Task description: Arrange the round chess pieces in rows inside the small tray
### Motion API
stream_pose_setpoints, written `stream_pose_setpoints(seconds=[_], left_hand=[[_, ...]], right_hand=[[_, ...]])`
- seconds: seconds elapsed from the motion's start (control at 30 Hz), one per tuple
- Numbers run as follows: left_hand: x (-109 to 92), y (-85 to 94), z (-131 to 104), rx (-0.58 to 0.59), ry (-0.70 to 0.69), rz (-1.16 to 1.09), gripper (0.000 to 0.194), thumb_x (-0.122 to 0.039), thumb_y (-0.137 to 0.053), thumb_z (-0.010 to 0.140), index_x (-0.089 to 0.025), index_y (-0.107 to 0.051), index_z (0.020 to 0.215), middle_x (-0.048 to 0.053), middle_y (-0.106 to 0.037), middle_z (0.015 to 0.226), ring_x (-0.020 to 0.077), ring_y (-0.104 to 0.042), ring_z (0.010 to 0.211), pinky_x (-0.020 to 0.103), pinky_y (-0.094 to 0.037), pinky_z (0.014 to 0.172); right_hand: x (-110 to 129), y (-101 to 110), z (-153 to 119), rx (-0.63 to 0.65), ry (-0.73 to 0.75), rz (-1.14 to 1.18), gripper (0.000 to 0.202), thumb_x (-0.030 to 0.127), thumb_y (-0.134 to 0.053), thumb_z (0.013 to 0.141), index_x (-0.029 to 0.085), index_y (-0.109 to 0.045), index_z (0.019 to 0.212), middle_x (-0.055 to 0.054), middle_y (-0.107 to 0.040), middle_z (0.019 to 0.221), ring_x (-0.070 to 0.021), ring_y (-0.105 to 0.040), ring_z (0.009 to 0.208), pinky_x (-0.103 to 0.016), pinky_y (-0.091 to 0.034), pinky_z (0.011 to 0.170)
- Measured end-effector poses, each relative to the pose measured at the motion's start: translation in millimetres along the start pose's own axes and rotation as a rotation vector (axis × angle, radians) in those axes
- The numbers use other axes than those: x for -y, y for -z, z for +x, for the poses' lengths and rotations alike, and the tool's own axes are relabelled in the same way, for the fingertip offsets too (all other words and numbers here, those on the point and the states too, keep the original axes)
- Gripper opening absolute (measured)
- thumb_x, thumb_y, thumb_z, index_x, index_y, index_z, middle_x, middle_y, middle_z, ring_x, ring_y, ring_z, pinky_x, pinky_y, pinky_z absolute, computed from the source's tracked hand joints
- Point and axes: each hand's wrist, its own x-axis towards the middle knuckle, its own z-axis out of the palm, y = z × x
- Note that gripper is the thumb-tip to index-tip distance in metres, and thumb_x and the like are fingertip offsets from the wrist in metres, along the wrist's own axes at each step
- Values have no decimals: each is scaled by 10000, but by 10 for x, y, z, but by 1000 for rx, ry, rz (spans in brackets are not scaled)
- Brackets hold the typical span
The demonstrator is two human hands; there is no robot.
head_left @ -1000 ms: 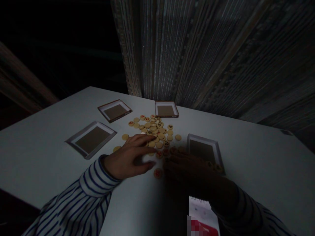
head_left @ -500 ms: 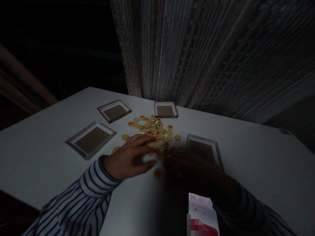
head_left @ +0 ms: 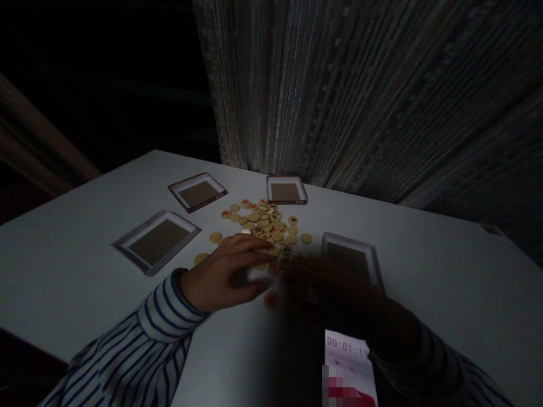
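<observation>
Round pale Chinese chess pieces [head_left: 266,223] lie heaped and scattered on a white table, some face up with red or dark characters, others blank side up. Over the near left part of the heap rests my left hand [head_left: 224,268], open, fingers spread and curved above several pieces. A single red-marked piece [head_left: 271,300] lies apart below its thumb. My right hand [head_left: 326,280] is in deep shadow at the heap's near right edge, beside pieces with red marks [head_left: 285,262]. Its fingers stretch leftward and look open; the fingertips are dim, and no held piece shows.
Shallow box lids or trays stand around the heap: a grey one at left [head_left: 155,240], a brown-edged one behind it [head_left: 198,192], another at the back [head_left: 287,189], and one by my right hand [head_left: 356,254]. A lit phone timer [head_left: 348,353] lies near me. A curtain [head_left: 297,96] hangs behind.
My right hand has shifted slightly, its fingers a little more bent and lifted than before. My left hand has stayed almost in place over the pieces.
</observation>
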Motion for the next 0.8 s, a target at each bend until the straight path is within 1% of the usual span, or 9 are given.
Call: stream_pose_setpoints(seconds=[0.1, 0.27, 0.4, 0.53, 0.63, 0.8], left_hand=[[-7, -6, 3, -7, -16, -16, 376, -255, -622, 767, -181, -572, 1133, 104, -579, 1217, 251, -488, 1146, 456, -394, 963], [-33, -10, 24, -5, -37, -60, 329, -231, -619, 774, -177, -589, 1097, 91, -625, 1126, 232, -531, 1078, 440, -420, 930], [-42, -25, 27, -9, -50, -95, 303, -225, -621, 780, -174, -597, 1077, 86, -649, 1078, 220, -556, 1038, 430, -434, 905], [-60, -32, 21, -18, -31, -134, 289, -218, -613, 797, -176, -602, 1083, 80, -665, 1053, 206, -575, 1006, 412, -447, 886], [-80, -33, 23, -26, -19, -151, 286, -208, -621, 798, -169, -606, 1080, 73, -673, 1020, 191, -585, 980, 389, -458, 871], [-114, -36, 29, -33, 26, -194, 221, -214, -624, 792, -174, -634, 1009, 57, -677, 928, 175, -603, 902, 348, -485, 816]], right_hand=[[2, 5, 17, -3, -3, 48, 169, 197, -496, 861, 164, -516, 1025, -65, -634, 888, -146, -572, 760, -307, -472, 687], [21, 6, 33, -21, -19, 88, 183, 195, -496, 865, 163, -516, 1044, -57, -630, 859, -137, -563, 737, -308, -468, 673], [26, -3, 24, -32, -55, 128, 209, 187, -512, 864, 171, -521, 1072, -53, -639, 896, -132, -574, 765, -307, -471, 690], [26, -15, 19, -44, -83, 179, 207, 220, -499, 891, 176, -530, 1090, -53, -653, 925, -121, -591, 770, -286, -476, 674], [30, -25, 24, -89, -76, 242, 199, 255, -460, 919, 185, -544, 1085, -47, -667, 928, -109, -608, 774, -270, -481, 682], [38, -14, 38, -95, -99, 263, 180, 256, -477, 912, 183, -565, 1051, -54, -680, 940, -113, -627, 771, -260, -490, 668]])
